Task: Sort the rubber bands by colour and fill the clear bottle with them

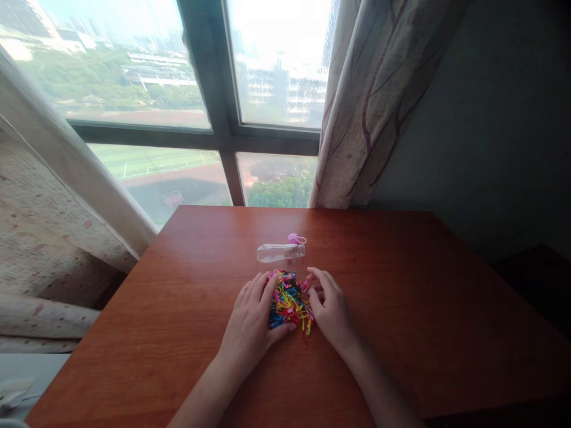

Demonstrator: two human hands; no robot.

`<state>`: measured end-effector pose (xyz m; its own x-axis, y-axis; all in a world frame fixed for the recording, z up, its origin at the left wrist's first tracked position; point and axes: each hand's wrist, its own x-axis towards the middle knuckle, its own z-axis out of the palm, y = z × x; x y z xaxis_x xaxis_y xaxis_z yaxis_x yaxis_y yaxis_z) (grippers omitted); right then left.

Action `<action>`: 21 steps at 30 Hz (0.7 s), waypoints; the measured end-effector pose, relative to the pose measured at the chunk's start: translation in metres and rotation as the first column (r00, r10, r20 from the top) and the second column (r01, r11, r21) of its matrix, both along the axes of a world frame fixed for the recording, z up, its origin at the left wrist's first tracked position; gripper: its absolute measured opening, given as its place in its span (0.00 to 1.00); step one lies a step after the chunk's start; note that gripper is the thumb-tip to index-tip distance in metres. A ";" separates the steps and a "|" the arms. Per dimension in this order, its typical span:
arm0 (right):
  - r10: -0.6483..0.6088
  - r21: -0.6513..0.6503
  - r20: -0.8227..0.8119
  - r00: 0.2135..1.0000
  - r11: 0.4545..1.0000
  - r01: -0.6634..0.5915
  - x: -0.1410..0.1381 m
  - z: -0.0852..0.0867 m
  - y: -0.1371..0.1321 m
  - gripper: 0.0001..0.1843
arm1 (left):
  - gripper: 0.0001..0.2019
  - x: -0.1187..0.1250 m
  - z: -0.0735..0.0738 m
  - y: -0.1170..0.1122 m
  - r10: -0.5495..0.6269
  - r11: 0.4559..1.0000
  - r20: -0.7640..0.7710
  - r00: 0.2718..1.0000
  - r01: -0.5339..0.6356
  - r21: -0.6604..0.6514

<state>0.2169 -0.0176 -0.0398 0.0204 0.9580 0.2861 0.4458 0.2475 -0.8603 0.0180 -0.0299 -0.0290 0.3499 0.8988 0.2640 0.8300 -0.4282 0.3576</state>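
Observation:
A heap of small colourful elastic bands (289, 300) lies on the brown wooden table, in yellow, red, blue, pink and black. Along its left side rests my left hand (253, 310), open, with fingers stretched forward and the thumb at the heap's near edge. My right hand (329, 306) is at the right side of the heap, its fingers loosely curved and apart; I see nothing held in it. Just beyond the heap a clear bottle (280, 253) lies on its side, its mouth pointing right. Behind the mouth sits a pink cap with a loop (294, 239).
The wooden table (401, 285) reaches to a window (214, 137) at the back. Patterned curtains hang on the left (53, 226) and right (357, 107). A white surface (27, 380) shows at the lower left, beside the table's edge.

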 end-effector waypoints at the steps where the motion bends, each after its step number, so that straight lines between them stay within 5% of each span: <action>1: -0.016 0.012 0.022 1.000 1.000 0.015 0.004 -0.001 -0.004 0.22 | 0.48 -0.001 0.000 -0.002 0.001 1.000 0.009 1.000 -0.001 -0.010; 9: 0.040 -0.035 0.317 0.947 0.999 -0.031 0.034 0.007 -0.052 0.18 | 0.53 -0.020 -0.002 -0.025 0.041 0.999 0.036 0.999 -0.041 -0.005; 13: 0.129 -0.125 0.435 0.891 0.989 -0.082 0.034 0.017 -0.065 0.20 | 0.34 -0.026 0.004 -0.035 0.122 0.992 0.060 0.991 -0.122 -0.014; 17: 0.107 -0.134 0.462 0.880 0.990 -0.050 0.024 0.017 -0.060 0.14 | 0.16 -0.024 0.014 -0.037 0.015 0.995 -0.054 0.998 -0.021 -0.101; 21: 0.096 -0.083 0.460 0.883 0.994 -0.065 0.014 0.011 -0.049 0.07 | 0.09 -0.022 0.015 -0.034 -0.052 0.998 -0.095 0.994 0.048 -0.041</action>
